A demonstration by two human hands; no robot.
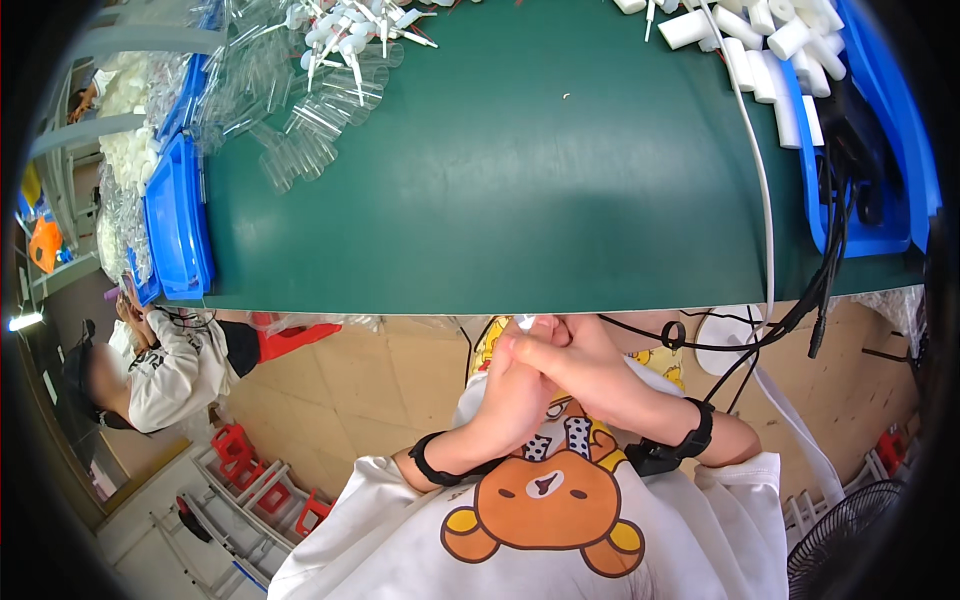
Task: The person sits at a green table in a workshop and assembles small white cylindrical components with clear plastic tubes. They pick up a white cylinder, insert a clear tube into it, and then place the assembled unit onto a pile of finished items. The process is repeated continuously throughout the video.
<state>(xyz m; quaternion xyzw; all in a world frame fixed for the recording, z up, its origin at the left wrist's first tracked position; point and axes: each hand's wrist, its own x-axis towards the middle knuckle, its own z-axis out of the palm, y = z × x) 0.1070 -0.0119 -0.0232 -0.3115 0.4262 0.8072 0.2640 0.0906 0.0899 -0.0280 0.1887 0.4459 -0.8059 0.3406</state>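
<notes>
Just below the front edge of the green table, my hands are pressed together in front of my shirt. My left hand (508, 390) is closed, its fingers mostly hidden by the other hand. Over it folds my right hand (575, 362), also closed, with its thumb lying across the left one. A small whitish piece (525, 321) peeks out at the far side of the joined fingers. The rest of it is covered, so its kind cannot be made out.
Clear plastic tubes (300, 140) and white thin-tipped parts (350, 40) lie at the table's (480, 220) far left. White foam-like cylinders (765, 75) and a blue bin (880, 235) with black cables are at right. A white cord (765, 200) crosses the tabletop. Another person (180, 370) sits at left.
</notes>
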